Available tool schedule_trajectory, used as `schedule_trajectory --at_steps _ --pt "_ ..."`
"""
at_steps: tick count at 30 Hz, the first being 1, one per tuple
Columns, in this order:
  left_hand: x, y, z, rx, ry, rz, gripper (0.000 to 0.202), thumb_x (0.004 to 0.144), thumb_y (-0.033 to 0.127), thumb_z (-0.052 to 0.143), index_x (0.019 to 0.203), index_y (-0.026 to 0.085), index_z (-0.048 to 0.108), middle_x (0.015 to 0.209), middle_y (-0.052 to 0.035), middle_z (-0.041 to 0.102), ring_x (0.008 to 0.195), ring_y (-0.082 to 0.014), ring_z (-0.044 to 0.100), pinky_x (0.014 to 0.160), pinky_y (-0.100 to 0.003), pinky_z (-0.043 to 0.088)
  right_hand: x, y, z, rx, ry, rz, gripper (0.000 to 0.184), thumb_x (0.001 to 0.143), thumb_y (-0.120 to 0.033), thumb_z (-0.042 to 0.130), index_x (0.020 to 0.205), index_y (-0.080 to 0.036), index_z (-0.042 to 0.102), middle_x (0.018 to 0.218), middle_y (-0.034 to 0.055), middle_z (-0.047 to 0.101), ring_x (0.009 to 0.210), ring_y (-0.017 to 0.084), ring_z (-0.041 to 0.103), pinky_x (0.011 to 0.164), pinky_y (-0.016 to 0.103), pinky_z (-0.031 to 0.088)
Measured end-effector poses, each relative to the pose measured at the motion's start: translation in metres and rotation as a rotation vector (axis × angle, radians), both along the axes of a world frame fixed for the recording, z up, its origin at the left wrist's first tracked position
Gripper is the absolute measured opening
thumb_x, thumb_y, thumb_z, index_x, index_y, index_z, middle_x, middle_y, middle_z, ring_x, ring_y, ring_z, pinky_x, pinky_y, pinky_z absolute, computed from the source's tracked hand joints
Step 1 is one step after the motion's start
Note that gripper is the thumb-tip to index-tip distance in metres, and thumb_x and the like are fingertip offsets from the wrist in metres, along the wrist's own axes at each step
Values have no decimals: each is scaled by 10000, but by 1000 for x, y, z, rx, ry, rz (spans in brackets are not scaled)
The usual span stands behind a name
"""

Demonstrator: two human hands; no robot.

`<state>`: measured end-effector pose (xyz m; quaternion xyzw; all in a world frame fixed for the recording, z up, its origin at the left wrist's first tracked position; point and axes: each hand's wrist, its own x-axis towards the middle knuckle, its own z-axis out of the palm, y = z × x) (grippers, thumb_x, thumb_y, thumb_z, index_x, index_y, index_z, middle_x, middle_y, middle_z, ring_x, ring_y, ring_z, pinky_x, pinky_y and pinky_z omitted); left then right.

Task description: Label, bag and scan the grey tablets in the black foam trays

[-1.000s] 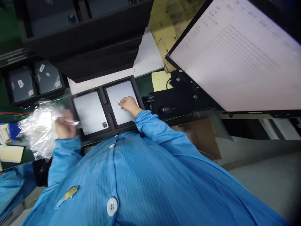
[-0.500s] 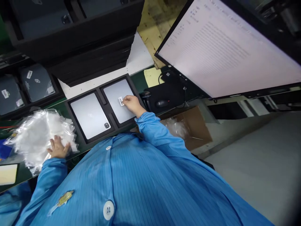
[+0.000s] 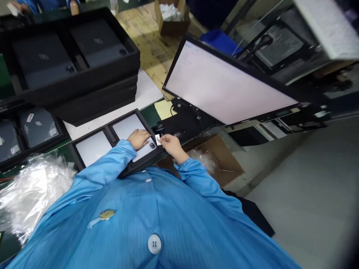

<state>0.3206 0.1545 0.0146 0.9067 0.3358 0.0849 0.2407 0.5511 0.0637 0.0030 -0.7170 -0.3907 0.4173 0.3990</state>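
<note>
Two silver tablets lie back side up in a black tray [image 3: 110,137] in front of me. On the right tablet [image 3: 126,125] my left hand [image 3: 138,139] rests palm down with its fingers stretched out, covering part of its back. The left tablet [image 3: 91,148] is partly hidden by my left sleeve. Just beyond the tray's right edge, my right hand [image 3: 171,145] pinches a small white label [image 3: 157,139] with dark print between thumb and fingertips. The label is held near the right tablet's camera bump.
A stack of black trays [image 3: 98,93] with dark tablets stands behind. Clear plastic bags [image 3: 36,190] heap at left. To the right are a monitor [image 3: 221,89], a mouse [image 3: 179,133] and a cardboard box [image 3: 228,162]. Another person's hand [image 3: 74,7] shows at the top.
My left hand has gone from the plastic bags to the right tablet. My right hand has moved the label from above that tablet to the tray's right edge. The view has shifted.
</note>
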Motion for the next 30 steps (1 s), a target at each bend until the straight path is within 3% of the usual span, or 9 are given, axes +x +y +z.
schedule_trajectory --at_steps 4,9,12,15,20,23,27,30 --pt "38 11 -8 72 19 -81 371 980 455 650 1166 135 682 1195 -117 646 1174 -274 584 1142 -531 398 23 -13 1 46 -49 60 315 720 -512 729 728 -206 654 660 19 677 610 169 616 625 300 495" --pt "45 18 -24 171 158 -255 348 1051 381 477 1044 129 717 1046 -140 668 1048 -268 584 1172 -567 315 43 -12 -8 36 -21 10 308 708 -497 746 686 -212 631 616 11 658 570 171 616 589 295 489" --pt "46 28 -25 189 166 -310 394 1070 361 412 982 133 721 1001 -138 682 1009 -258 588 1103 -522 375 38 -1 -6 -20 1 -1 253 738 -412 754 674 -216 608 567 -11 632 522 162 610 549 276 483" --pt "41 34 -18 190 100 -318 450 1074 335 364 867 144 715 912 -128 679 937 -242 581 1028 -481 410 18 17 -2 -92 24 33 171 786 -252 724 674 -209 601 588 -14 658 509 139 618 532 243 487" --pt "-10 19 -1 357 -240 -128 402 1043 348 405 844 182 712 914 -114 696 952 -249 593 1080 -517 393 -43 52 -5 -168 51 262 175 869 -134 707 721 -193 633 613 -12 687 560 136 682 586 219 530" --pt "-39 4 7 362 -319 8 371 1022 373 427 920 195 736 975 -123 721 1055 -280 633 1126 -550 385 -61 68 -6 -136 -168 393 103 890 -200 762 816 -180 692 687 27 737 692 189 746 710 268 566" --pt "-65 -23 12 266 -244 105 434 1001 446 465 1240 174 703 1284 -166 702 1304 -322 602 1218 -566 339 -35 63 1 77 -502 314 167 988 -286 645 1035 -163 747 1014 122 797 977 248 751 930 348 557" --pt "-101 -64 11 228 -130 439 548 983 474 517 1396 125 604 1489 -234 567 1464 -369 475 1257 -602 284 -6 36 1 155 -536 230 268 1009 -321 564 1113 -151 744 1115 142 777 969 247 733 946 367 564"
